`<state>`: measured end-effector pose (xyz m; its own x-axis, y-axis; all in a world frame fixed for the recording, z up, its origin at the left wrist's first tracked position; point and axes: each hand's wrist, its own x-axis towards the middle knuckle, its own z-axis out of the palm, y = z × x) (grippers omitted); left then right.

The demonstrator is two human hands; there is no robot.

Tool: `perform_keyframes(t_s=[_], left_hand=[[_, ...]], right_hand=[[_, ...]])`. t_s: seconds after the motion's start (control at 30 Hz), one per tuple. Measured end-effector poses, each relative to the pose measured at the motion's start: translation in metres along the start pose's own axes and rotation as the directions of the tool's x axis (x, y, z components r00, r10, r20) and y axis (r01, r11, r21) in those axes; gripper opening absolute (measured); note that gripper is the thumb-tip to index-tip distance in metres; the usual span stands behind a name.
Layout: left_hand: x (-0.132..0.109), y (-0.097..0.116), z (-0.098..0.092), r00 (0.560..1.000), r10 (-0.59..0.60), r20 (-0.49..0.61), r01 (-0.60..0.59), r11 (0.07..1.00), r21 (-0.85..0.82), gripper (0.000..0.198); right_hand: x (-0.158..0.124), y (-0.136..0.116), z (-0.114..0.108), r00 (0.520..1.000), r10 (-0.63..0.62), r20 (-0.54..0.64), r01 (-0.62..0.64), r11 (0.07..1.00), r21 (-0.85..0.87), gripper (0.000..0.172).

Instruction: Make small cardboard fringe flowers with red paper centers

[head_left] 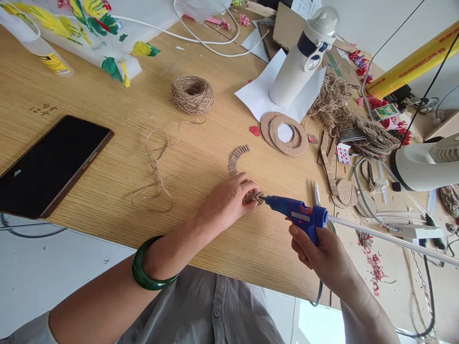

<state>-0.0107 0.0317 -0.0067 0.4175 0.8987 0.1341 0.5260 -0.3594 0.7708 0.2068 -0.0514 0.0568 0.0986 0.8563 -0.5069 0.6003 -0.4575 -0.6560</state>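
My left hand [225, 200] pinches a small round rosette of folded corrugated cardboard [254, 197] just above the wooden table [107, 157]. My right hand [322, 253] grips a blue hot glue gun [297, 215] by its handle, a white glue stick poking out of its back. The gun's nozzle touches the rosette's right side. A green bangle [150, 272] sits on my left wrist. A curved strip of corrugated cardboard [237, 157] lies just beyond my left hand.
A dark phone [50, 165] lies at the left. A ball of twine [192, 94] and loose twine [156, 167] lie mid-table. Cardboard rings [285, 134], a white bottle [304, 57] on paper, scissors [316, 192], a white fan [426, 162] and scraps crowd the right.
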Motion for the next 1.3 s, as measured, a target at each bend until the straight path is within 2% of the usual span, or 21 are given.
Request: perform_keyframes(t_s=[0.17,0.47,0.83,1.0,1.17,1.3], left_hand=[[0.0,-0.001,0.002,1.0,-0.007,-0.012,0.007,1.0,-0.003,0.015],[0.001,0.0,0.0,1.0,-0.007,-0.006,0.007,1.0,-0.018,0.015],[0.002,0.001,-0.002,1.0,-0.015,0.02,0.015,1.0,-0.018,0.017],[0.001,0.002,-0.003,1.0,-0.02,0.022,0.02,1.0,-0.022,0.018],[0.0,0.002,-0.003,0.999,-0.026,0.032,0.027,0.999,-0.043,0.019],[0.001,0.002,-0.004,0.999,-0.022,0.028,0.022,0.999,-0.029,0.019]], right_hand=[[0.0,-0.004,0.001,0.999,-0.028,-0.027,0.028,1.0,0.001,0.05],[0.011,0.007,0.004,0.997,-0.064,-0.038,0.058,0.989,-0.139,0.053],[0.003,-0.008,0.004,0.997,-0.055,-0.047,0.054,0.998,-0.03,0.052],[0.006,-0.004,0.005,0.995,-0.08,-0.057,0.077,0.995,-0.061,0.053],[0.008,-0.001,0.007,0.995,-0.094,-0.014,0.093,0.992,-0.087,0.05],[0.006,0.0,0.005,0.997,-0.071,-0.009,0.07,0.992,-0.103,0.05]])
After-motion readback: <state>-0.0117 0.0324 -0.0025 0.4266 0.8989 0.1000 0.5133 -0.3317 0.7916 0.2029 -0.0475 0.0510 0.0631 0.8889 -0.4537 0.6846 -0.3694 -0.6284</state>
